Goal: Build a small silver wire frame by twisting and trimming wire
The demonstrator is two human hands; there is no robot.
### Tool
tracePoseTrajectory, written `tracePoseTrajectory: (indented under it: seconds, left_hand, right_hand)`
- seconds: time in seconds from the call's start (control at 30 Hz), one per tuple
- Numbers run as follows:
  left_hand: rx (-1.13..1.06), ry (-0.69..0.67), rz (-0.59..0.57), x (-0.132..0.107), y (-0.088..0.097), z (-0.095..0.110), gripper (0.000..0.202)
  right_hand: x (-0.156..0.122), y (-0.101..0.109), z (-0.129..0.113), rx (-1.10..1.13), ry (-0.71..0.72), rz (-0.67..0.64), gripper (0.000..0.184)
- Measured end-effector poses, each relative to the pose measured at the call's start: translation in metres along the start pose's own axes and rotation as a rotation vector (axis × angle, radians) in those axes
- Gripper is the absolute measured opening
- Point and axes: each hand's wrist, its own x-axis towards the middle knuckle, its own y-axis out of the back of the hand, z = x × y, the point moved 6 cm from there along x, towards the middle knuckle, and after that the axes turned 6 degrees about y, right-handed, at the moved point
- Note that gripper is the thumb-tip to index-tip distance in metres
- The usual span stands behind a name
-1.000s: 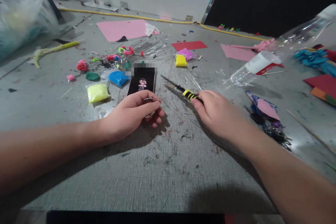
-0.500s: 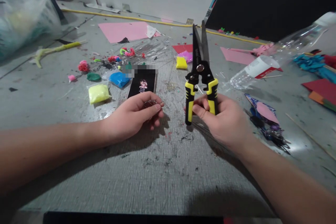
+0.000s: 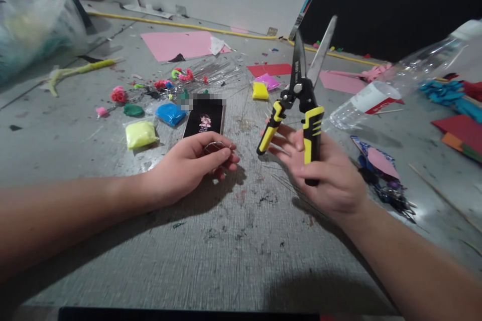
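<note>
Head view: snips [image 3: 305,93], blades apart, centre-right, one handle clamped by right hand [image 3: 331,175]; left hand [image 3: 188,165] fingers pinch wire [image 3: 214,146]; open surface [image 3: 241,241] below.

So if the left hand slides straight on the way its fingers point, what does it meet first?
Probably the free yellow handle of the snips, open in the right hand. The left hand, pinching a wire loop, points across at it; the snips may sit higher, though.

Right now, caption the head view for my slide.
Right hand holds open yellow-handled black metal snips, blades up; left hand pinches a thin silver wire loop on a littered grey table.
</note>
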Motion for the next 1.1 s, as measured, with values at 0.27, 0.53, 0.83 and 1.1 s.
tracePoseTrajectory:
  seconds: [0.27,0.53,0.83,1.1]
  left_hand:
    - [-0.119,0.016,0.016,0.001,0.003,-0.003,0.005]
    - [-0.212,0.021,0.059,0.002,0.004,-0.003,0.006]
    - [-0.221,-0.165,0.152,-0.003,0.012,0.008,0.009]
    - [-0.133,-0.271,0.189,-0.001,0.018,0.013,0.005]
  right_hand:
    - [0.001,-0.014,-0.008,0.263,-0.065,-0.184,0.037]
    - [0.005,0.012,-0.008,-0.426,0.156,-0.127,0.037]
    - [-0.005,-0.006,-0.010,-1.058,0.334,-0.267,0.005]
    - [-0.006,-0.009,0.000,-1.083,0.346,-0.342,0.007]
